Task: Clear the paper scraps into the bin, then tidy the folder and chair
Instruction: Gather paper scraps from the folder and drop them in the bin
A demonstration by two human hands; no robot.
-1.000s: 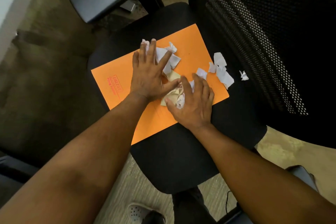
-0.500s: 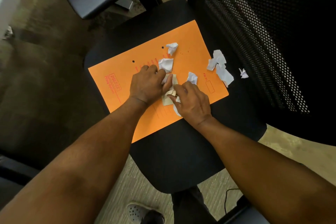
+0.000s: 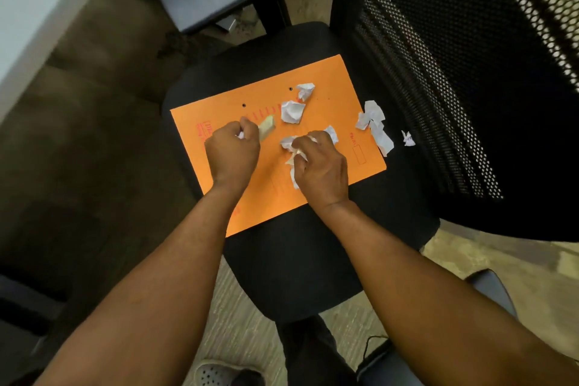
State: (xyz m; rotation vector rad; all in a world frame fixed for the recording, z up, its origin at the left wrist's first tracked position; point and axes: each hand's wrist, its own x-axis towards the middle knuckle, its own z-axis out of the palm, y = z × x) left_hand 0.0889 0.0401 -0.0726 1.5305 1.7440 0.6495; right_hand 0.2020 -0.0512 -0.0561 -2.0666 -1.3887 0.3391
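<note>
- The paper scraps [image 3: 293,112] lie on the orange folder [image 3: 219,110], and the folder lies flat on the black chair seat [image 3: 297,260].
- Two white crumpled bits sit near the far edge of the folder. A long bunch of scraps [image 3: 374,125] hangs over the folder's right edge, partly on the seat.
- One tiny scrap [image 3: 408,138] sits alone on the seat, close to the mesh chair back [image 3: 454,88]. I think it is easy to miss there.
- The left hand [image 3: 233,153] is curled into a fist. A bit of white paper peeks out of it, and a pale yellowish piece [image 3: 267,129] sticks out past the knuckles, so it holds scraps.
- That yellowish piece looks loosely held. It could slip out when the hand lifts.
- The right hand [image 3: 319,166] is bent over a pile of white scraps, fingers curled and pinching them. Some paper pokes out under the hand and may drop.
- Both arms reach down and forward, hands close together but not touching.
- The folder is smooth. If a hand pushes it, it could slide on the seat and tip scraps onto the floor.
- I see no bin, so the hands may have to carry full loads some way.
</note>
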